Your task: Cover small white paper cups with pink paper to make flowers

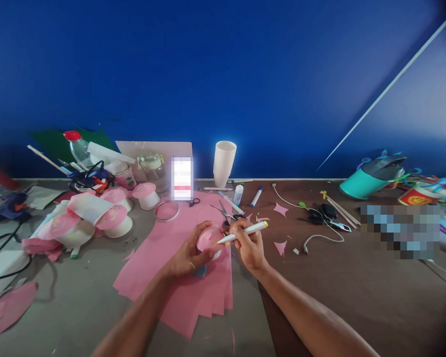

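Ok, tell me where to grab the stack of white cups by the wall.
Take the stack of white cups around its upper half, coming from the front. It stands upright, open end up, widest at the top. The blue wall blocks the back; the small white bottle stands low in front.

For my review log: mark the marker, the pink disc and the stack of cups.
marker (245, 231), head view, middle of its white barrel, held in the right hand (250, 245).
pink disc (207, 239), head view, its pink face, held by the left hand (189, 255).
stack of cups (224, 161), head view, side of the stack.
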`<control>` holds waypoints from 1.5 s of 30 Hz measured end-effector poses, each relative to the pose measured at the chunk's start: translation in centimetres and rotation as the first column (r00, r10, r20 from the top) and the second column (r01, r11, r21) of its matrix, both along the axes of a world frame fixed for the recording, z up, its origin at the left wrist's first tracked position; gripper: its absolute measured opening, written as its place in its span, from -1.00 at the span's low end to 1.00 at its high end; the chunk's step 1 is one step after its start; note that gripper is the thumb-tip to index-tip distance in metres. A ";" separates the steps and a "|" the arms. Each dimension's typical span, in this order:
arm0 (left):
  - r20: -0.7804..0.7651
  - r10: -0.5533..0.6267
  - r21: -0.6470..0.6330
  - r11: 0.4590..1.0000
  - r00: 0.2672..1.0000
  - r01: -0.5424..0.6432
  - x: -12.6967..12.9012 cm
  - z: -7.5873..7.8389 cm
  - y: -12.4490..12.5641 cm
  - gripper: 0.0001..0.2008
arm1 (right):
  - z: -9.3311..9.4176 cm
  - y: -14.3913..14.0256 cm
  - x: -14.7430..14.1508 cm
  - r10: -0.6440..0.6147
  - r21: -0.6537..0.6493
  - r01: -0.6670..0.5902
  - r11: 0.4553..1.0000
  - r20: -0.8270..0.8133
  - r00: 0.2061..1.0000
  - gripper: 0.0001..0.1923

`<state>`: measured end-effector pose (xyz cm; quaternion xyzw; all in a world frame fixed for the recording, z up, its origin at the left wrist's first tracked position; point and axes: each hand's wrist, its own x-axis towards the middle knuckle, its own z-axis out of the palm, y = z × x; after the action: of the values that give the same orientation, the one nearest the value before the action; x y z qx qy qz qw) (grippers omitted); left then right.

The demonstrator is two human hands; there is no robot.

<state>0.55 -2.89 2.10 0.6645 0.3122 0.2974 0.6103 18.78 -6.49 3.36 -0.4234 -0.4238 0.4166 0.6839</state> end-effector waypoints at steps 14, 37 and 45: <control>-0.016 -0.002 0.069 0.998 1.000 0.003 0.1 -0.1 0.0 -0.40 | -0.2 0.0 0.0 0.013 -0.008 -0.013 1.000 -0.036 0.999 -0.66; -0.076 -0.002 0.076 0.997 0.997 0.007 0.1 0.1 0.1 -0.41 | 0.5 -0.2 -0.3 0.003 -0.056 -0.005 0.998 -0.042 0.999 -0.65; -0.059 0.019 0.076 0.997 0.998 -0.015 0.1 -0.3 0.1 -0.41 | 0.4 -0.2 -0.4 0.007 -0.049 -0.008 0.999 -0.018 1.000 -0.63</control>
<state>0.61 -2.78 1.85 0.6931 0.3246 0.2942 0.5725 18.41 -6.73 3.71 -0.4348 -0.4089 0.4330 0.6755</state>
